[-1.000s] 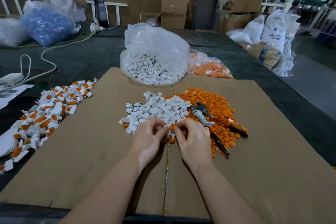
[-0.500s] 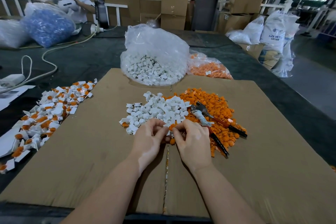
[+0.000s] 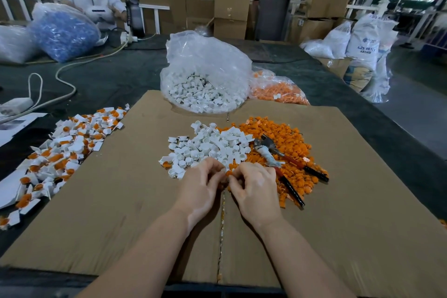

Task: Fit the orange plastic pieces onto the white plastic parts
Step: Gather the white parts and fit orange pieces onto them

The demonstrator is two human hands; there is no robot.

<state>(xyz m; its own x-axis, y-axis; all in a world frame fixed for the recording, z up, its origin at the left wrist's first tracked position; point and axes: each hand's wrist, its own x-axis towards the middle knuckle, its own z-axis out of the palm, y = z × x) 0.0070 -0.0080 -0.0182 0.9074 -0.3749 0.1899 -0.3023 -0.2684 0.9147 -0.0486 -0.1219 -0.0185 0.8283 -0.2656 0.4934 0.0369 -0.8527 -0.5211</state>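
The left hand (image 3: 200, 184) and right hand (image 3: 254, 186) meet fingertip to fingertip, curled and pinching an orange piece (image 3: 228, 173) between them. Just beyond lie the white parts (image 3: 212, 145), with the orange pieces (image 3: 287, 143) and pliers (image 3: 278, 152) beyond the right hand. Bare cardboard (image 3: 121, 201) spreads to either side. Farther off, a clear bag (image 3: 205, 72) holds white parts; a smaller bag (image 3: 278, 89) to its right holds orange ones.

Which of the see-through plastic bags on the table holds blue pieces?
The bag at the far left, in front of the seated person. The middle bag holds white parts, and the one beside it holds orange pieces.
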